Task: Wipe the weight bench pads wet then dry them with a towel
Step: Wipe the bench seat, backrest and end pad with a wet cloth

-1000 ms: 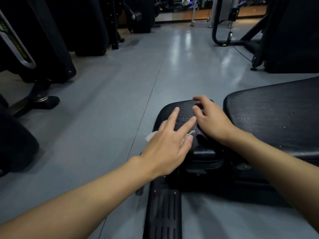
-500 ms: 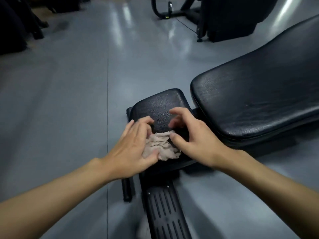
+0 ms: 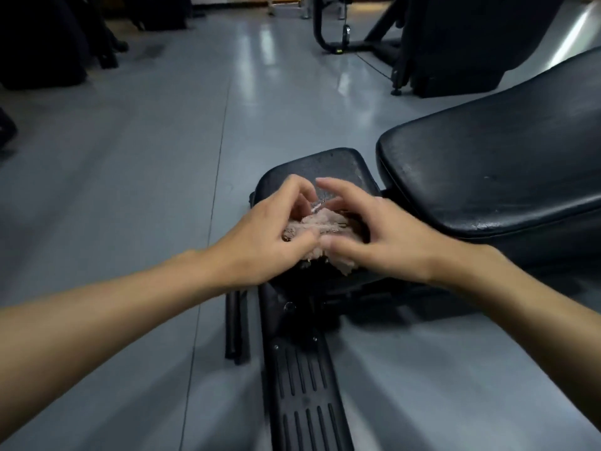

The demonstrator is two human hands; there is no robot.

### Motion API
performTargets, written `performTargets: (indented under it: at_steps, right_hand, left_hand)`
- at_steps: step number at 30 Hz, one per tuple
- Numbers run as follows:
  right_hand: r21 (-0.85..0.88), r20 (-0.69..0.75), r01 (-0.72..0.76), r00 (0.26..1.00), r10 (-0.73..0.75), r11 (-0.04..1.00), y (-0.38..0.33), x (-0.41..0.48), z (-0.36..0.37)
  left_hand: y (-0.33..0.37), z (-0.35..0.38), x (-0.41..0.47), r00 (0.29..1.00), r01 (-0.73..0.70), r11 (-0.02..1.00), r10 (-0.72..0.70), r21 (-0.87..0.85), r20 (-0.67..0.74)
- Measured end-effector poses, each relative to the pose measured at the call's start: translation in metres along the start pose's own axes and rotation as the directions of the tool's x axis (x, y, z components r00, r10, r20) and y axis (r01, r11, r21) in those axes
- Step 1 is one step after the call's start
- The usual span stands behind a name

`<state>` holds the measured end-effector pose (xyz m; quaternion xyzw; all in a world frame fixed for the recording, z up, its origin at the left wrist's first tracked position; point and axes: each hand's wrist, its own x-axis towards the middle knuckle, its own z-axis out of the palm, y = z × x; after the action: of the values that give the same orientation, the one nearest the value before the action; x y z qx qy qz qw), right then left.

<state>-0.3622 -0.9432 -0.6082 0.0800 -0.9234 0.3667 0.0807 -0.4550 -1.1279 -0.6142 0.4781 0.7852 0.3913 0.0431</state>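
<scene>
Fingers (image 3: 286, 192) of left hand (image 3: 260, 236) curl into wadded cloth (image 3: 320, 222) on small pad (image 3: 328, 164); right hand (image 3: 374, 237) half-curled, thumb pinning cloth, index lifted. Risk: tight wad skips pad edges or slides off near edge. Big pad (image 3: 487, 177) right, unattended.

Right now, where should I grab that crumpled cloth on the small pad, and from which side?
Grip the cloth at its bunched middle, from above: it lies in a loose heap on the small pad, no flat edge showing. The left hand and right hand curl round it from either side, so gathering inward probably works.
</scene>
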Motion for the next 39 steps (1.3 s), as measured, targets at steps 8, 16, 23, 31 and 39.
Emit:
performTargets:
  at_steps: [8, 16, 23, 31, 39]
  right_hand:
    - [0.072, -0.082, -0.162, 0.982, 0.167, 0.984, 0.014, -0.005, -0.013]
    - [0.007, -0.199, -0.153, 0.968, 0.151, 0.988, 0.023, 0.006, -0.001]
    - [0.316, -0.058, -0.249, 0.958, 0.280, 0.916, 0.026, 0.016, -0.014]
    - [0.629, -0.052, -0.315, 0.895, 0.443, 0.711, 0.026, 0.023, -0.031]
    - [0.529, -0.091, -0.270, 0.924, 0.370, 0.804, 0.032, 0.029, -0.017]
  left_hand:
    - [0.001, 0.035, -0.028, 0.985, -0.150, 0.796, 0.174, 0.586, 0.016]
    - [-0.030, 0.051, -0.034, 0.949, -0.238, 0.827, 0.310, 0.510, -0.059]
    - [-0.010, 0.064, 0.002, 0.944, -0.281, 0.737, 0.329, 0.615, 0.037]
    - [0.019, 0.083, 0.026, 0.977, -0.196, 0.740, 0.205, 0.644, 0.061]
    - [-0.038, 0.033, -0.043, 0.959, -0.243, 0.710, 0.277, 0.661, 0.056]
